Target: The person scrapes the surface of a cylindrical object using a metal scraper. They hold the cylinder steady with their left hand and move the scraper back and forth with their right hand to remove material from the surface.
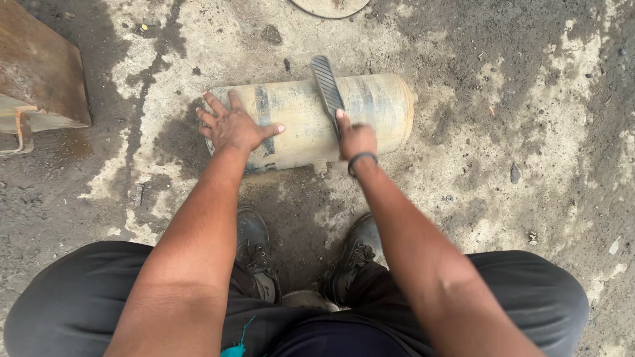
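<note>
Knees and boots (254, 254) frame a tank (311, 120) lying sideways on the ground at twelve o'clock. Left hand (233, 125) presses it, fingers spread wide; right hand (356, 139) grips a file (328, 89) laid across it.

left hand (231, 125) splayed flat, right hand (356, 137) clenched

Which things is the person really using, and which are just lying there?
In use: left hand pressing the dirty cylinder tank; right hand holding a flat metal file on it.
Lying about: rusty metal piece, round disc, small stones.
</note>
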